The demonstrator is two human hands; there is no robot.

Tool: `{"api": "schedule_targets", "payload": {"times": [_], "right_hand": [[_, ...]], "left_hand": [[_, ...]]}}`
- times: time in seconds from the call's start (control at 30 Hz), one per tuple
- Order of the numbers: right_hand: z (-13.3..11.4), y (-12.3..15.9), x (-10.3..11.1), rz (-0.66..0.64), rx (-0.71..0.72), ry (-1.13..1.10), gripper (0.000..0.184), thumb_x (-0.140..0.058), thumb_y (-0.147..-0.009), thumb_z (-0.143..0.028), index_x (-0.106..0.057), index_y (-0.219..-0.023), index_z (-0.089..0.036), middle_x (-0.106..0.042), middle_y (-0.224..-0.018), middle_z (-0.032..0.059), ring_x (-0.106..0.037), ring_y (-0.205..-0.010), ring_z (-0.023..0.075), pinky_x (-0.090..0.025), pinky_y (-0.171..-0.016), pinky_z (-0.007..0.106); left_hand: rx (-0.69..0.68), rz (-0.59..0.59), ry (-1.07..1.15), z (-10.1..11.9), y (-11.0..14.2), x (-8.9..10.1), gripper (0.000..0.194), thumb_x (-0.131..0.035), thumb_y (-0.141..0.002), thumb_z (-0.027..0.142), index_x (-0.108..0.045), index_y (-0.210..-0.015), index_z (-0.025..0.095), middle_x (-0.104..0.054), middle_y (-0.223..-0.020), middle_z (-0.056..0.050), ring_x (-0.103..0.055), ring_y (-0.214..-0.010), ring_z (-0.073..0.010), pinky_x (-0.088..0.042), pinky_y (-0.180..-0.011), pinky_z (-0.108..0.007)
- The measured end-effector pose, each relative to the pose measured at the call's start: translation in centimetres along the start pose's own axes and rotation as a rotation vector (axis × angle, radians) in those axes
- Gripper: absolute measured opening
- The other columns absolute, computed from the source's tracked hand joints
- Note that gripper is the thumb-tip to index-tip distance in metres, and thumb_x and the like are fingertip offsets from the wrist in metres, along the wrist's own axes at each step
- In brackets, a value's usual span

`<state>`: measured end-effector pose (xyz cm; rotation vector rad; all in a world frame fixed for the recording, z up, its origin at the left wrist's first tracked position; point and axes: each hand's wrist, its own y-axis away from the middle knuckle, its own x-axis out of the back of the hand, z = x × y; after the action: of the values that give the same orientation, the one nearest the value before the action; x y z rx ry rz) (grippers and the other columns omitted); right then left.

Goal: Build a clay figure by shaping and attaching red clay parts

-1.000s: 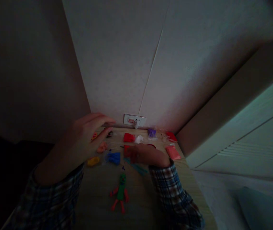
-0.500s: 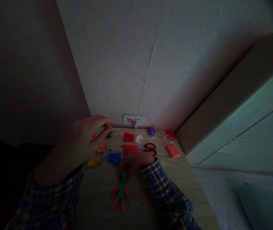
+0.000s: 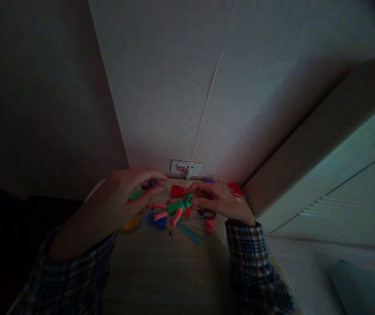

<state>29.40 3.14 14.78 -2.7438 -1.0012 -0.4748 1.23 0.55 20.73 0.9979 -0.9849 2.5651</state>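
The main change in the last half sec. is that the green-and-pink clay figure [image 3: 175, 206], which lay flat at lower ctr. of the frame w/ the R hand [image 3: 222, 203] at its head, is now up off the tabletop [image 3: 161, 271] and turned sideways, head to the right, legs to the left. It's held abt. mid-frame, a little below the wall socket [image 3: 185, 167], in front of the red clay packet [image 3: 177, 190] and over the blue clay [image 3: 157, 220]. The R hand is pinching it by the head, thumb against the near side. The L hand [image 3: 128, 188], left of ctr., has barely shifted: fingers curved, thumb apart from them, tips near the figure's feet but no contact visible. A green piece [image 3: 136, 195] shows in that gap; can't tell if it's touched. For the work in hand, this likely means the figure's wt. is on the R hand only, w/ its head end mostly covered. Yellow clay [image 3: 130, 225] and teal sticks [image 3: 189, 232] lie below, lower ctr.
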Motion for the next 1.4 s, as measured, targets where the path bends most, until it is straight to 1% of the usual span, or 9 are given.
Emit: {"api": "schedule_targets", "payload": {"times": [0.23, 0.4, 0.5, 0.67, 0.83, 0.97, 1.07, 1.2, 1.4], "right_hand": [[-3.0, 0.5, -0.8, 0.267, 0.119, -0.070, 0.044, -0.069, -0.100, -0.066, -0.067, -0.105, -0.023, -0.072, -0.100, 0.0021, -0.070, -0.094, 0.0191, -0.058, -0.086, 0.033], [-3.5, 0.5, -1.1, 0.242, 0.106, -0.005, 0.039, -0.066, -0.103, -0.061, -0.066, -0.104, -0.022, -0.069, -0.092, 0.0004, -0.067, -0.088, 0.0181, -0.054, -0.082, 0.032], [-3.0, 0.3, -1.1, 0.068, 0.086, 0.038, 0.028, -0.070, -0.103, -0.049, -0.071, -0.108, -0.021, -0.073, -0.097, 0.0010, -0.067, -0.090, 0.0178, -0.054, -0.083, 0.031], [-0.9, -1.6, -2.4, -0.409, 0.054, 0.059, 0.013, -0.075, -0.101, -0.032, -0.078, -0.107, -0.021, -0.078, -0.106, 0.0017, -0.072, -0.094, 0.0170, -0.059, -0.089, 0.033], [2.5, -3.7, -5.8, -0.668, -0.025, 0.077, 0.032, -0.073, -0.105, -0.040, -0.071, -0.127, -0.018, -0.075, -0.123, 0.0078, -0.076, -0.102, 0.0232, -0.066, -0.088, 0.044], [4.3, -3.5, -7.6, -0.559, -0.084, 0.114, 0.036, -0.075, -0.103, -0.042, -0.071, -0.132, -0.022, -0.071, -0.135, 0.0056, -0.072, -0.120, 0.0325, -0.063, -0.096, 0.046], [4.7, -3.6, -7.1, -0.541, -0.134, 0.136, 0.037, -0.075, -0.104, -0.042, -0.070, -0.135, -0.021, -0.071, -0.137, 0.0072, -0.072, -0.119, 0.0311, -0.063, -0.097, 0.047], [4.4, -3.3, -3.8, -0.487, -0.208, 0.190, 0.038, -0.073, -0.105, -0.039, -0.068, -0.137, -0.019, -0.071, -0.137, 0.0105, -0.074, -0.114, 0.0269, -0.065, -0.095, 0.049], [5.1, -0.1, 2.0, 0.015, -0.322, 0.379, 0.038, -0.072, -0.106, -0.040, -0.067, -0.138, -0.021, -0.070, -0.140, 0.0110, -0.072, -0.116, 0.0274, -0.064, -0.097, 0.050]], "left_hand": [[0.085, 0.003, 0.202, 1.1, -0.2, -0.3, 0.015, -0.064, -0.097, 0.032, -0.078, -0.097, 0.029, -0.089, -0.092, -0.002, -0.087, -0.078, -0.0255, -0.065, -0.057, -0.025], [0.094, -0.004, 0.254, 1.1, -0.4, -0.6, 0.009, -0.070, -0.091, 0.032, -0.079, -0.091, 0.029, -0.089, -0.092, -0.003, -0.086, -0.081, -0.0265, -0.068, -0.062, -0.027], [0.109, 0.030, 0.218, 0.5, -0.3, -0.3, 0.011, -0.070, -0.092, 0.032, -0.081, -0.092, 0.030, -0.088, -0.088, -0.002, -0.085, -0.079, -0.0258, -0.066, -0.060, -0.026], [0.135, 0.067, 0.197, 0.2, -0.1, 0.7, 0.009, -0.072, -0.091, 0.032, -0.081, -0.090, 0.029, -0.088, -0.089, -0.001, -0.084, -0.084, -0.0250, -0.064, -0.065, -0.025], [0.154, 0.064, 0.214, 0.1, -0.2, 1.0, 0.010, -0.072, -0.090, 0.034, -0.080, -0.088, 0.029, -0.087, -0.086, -0.001, -0.082, -0.072, -0.0228, -0.058, -0.052, -0.023], [0.172, 0.069, 0.210, -0.1, -0.1, 1.4, 0.009, -0.074, -0.090, 0.035, -0.081, -0.089, 0.030, -0.087, -0.086, 0.000, -0.082, -0.076, -0.0237, -0.060, -0.057, -0.024], [0.204, 0.076, 0.214, 0.2, -0.1, 2.0, 0.011, -0.073, -0.091, 0.034, -0.081, -0.090, 0.028, -0.087, -0.087, 0.001, -0.081, -0.076, -0.0210, -0.058, -0.058, -0.022], [0.280, 0.069, 0.231, 0.8, -0.2, 2.5, 0.012, -0.076, -0.088, 0.035, -0.081, -0.086, 0.023, -0.085, -0.081, 0.002, -0.076, -0.068, -0.0174, -0.056, -0.056, -0.022], [0.454, 0.180, 0.207, 1.0, -0.1, 2.3, 0.024, -0.070, -0.080, 0.045, -0.079, -0.086, 0.023, -0.082, -0.085, -0.001, -0.075, -0.076, -0.0207, -0.060, -0.073, -0.031]]}}
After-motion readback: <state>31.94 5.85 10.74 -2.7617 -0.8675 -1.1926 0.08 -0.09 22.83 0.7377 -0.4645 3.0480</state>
